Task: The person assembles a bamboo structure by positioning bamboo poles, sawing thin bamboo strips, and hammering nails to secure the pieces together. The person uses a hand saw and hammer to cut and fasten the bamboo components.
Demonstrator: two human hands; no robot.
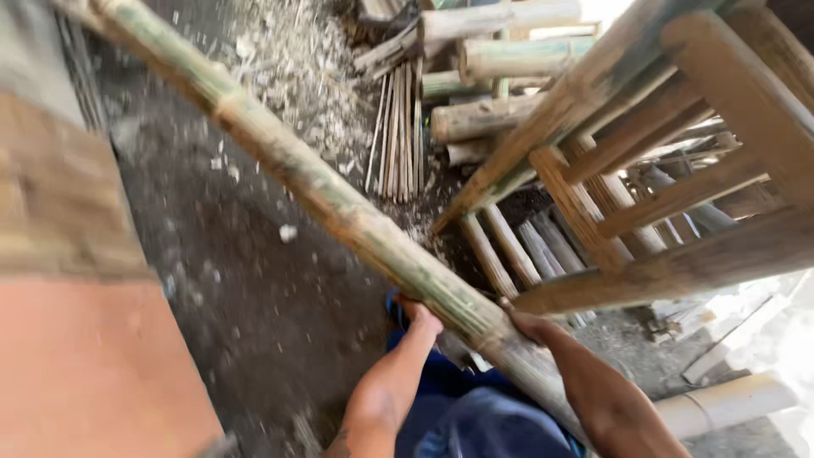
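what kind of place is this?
Probably a bamboo furniture workshop. Both hands, left hand and right hand, grip a long bamboo pole; a bamboo frame stands alongside, with cut bamboo lengths and shavings on the dirt floor.

We are holding a long bamboo pole (339,203), greenish and weathered with pale nodes, which is slanting from the upper left down toward us. Our left hand (421,318) and right hand (530,326) are gripping its thicker, greyish lower end from either side.
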